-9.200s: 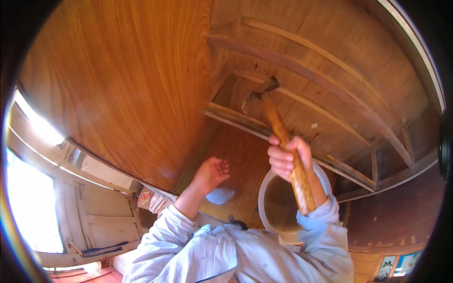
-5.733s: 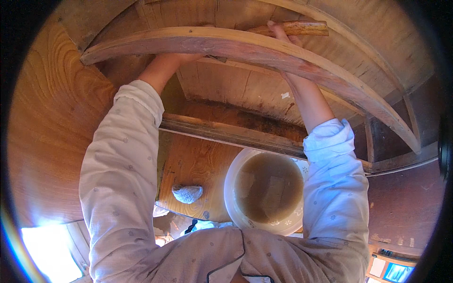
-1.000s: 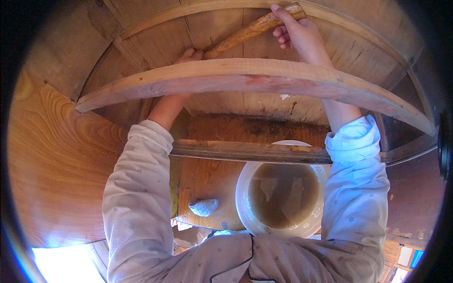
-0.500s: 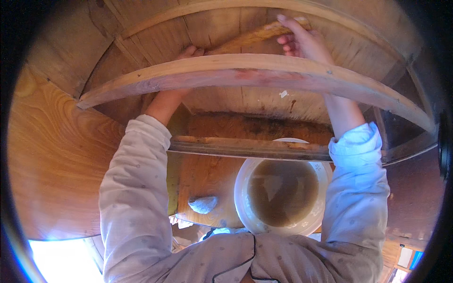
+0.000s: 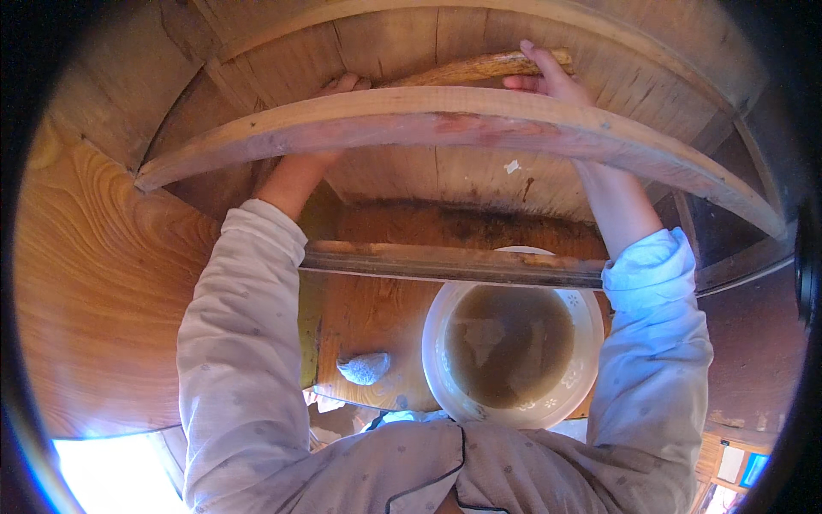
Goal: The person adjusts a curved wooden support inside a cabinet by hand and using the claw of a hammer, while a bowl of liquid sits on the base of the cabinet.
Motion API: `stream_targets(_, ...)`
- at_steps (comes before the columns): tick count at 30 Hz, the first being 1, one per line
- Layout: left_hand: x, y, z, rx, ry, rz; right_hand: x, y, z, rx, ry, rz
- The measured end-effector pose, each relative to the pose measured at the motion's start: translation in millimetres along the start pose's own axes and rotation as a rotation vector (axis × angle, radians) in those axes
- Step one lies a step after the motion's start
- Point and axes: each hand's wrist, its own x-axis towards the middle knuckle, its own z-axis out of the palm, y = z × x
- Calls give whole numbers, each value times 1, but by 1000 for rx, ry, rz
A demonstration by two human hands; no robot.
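A long yellow-brown wooden stick (image 5: 479, 67) lies slantwise inside a wooden cabinet, behind its curved front rail (image 5: 445, 107). My right hand (image 5: 555, 84) grips it near its right end, the thumb over the top and fingers below. At the stick's lower left end, my left hand (image 5: 341, 84) is curled with its fingers closed round it. The front rail hides part of both hands and the left end of the stick. Behind the stick stands the plank back panel (image 5: 385, 51) of the cabinet.
Below, a white basin (image 5: 437, 343) holds murky brown water. A crumpled grey-blue cloth (image 5: 364, 368) lies left of it on the wooden surface. A lower wooden bar (image 5: 454, 259) crosses between my forearms, and a scrap of white paper (image 5: 512, 166) sticks to the panel.
The stick's right end has dropped slightly and shifted right with my right hand, whose fingers have drawn closer to it. My left hand has risen slightly in the picture.
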Motion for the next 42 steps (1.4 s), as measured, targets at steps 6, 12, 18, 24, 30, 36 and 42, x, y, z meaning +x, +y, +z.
stream_targets(6,0,-4,7,-166,-189,-204,13,4,-6,11,16,99)
stream_targets(12,-8,-24,38,-371,79,-66,2,5,1,-32,32,-43)
stream_targets(18,-20,-39,87,-503,147,-89,-11,-20,39,-279,-21,-307)
stream_targets(24,-15,-30,77,-584,221,-193,-10,-28,36,-310,13,-272)
stream_targets(30,-16,-26,51,-83,100,-35,-29,-35,55,-419,-88,-389)
stream_targets(36,-34,-52,99,-1673,193,-195,-22,-28,49,-420,-81,-473)
stream_targets(42,-16,-19,44,-399,83,-87,-27,-31,31,-577,49,-335)
